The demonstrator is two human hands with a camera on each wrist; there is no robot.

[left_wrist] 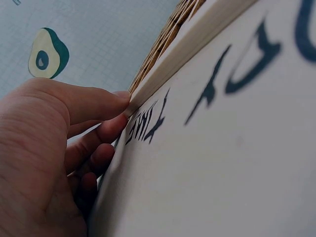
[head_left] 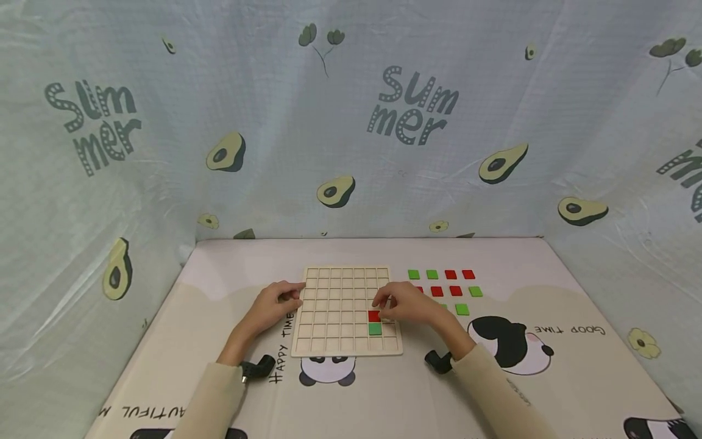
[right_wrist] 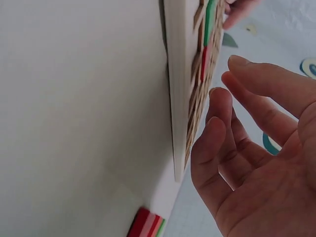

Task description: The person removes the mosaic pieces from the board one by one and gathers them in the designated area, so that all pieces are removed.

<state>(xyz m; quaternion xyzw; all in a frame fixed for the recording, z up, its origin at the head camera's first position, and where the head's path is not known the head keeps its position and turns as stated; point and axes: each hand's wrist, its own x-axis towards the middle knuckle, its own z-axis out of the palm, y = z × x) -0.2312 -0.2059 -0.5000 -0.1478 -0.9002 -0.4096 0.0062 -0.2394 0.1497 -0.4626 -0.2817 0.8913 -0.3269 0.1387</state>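
Note:
A pale wooden grid board (head_left: 329,317) lies flat, with a red square tile (head_left: 374,316) in one cell and a green square tile (head_left: 375,329) in the cell just nearer to me. My left hand (head_left: 276,303) touches the board's left edge with its fingertips; in the left wrist view the thumb (left_wrist: 94,101) reaches the edge. Above the board's right part hovers my right hand (head_left: 408,302), its fingers loosely bent. Nothing shows between those fingers (right_wrist: 219,103) in the right wrist view, and they stand apart from the board.
Right of the board, loose green tiles (head_left: 462,310) and red tiles (head_left: 455,291) lie in rows, some partly hidden by the right hand. A printed cloth (head_left: 351,402) covers the table, and a patterned curtain (head_left: 274,91) hangs behind it.

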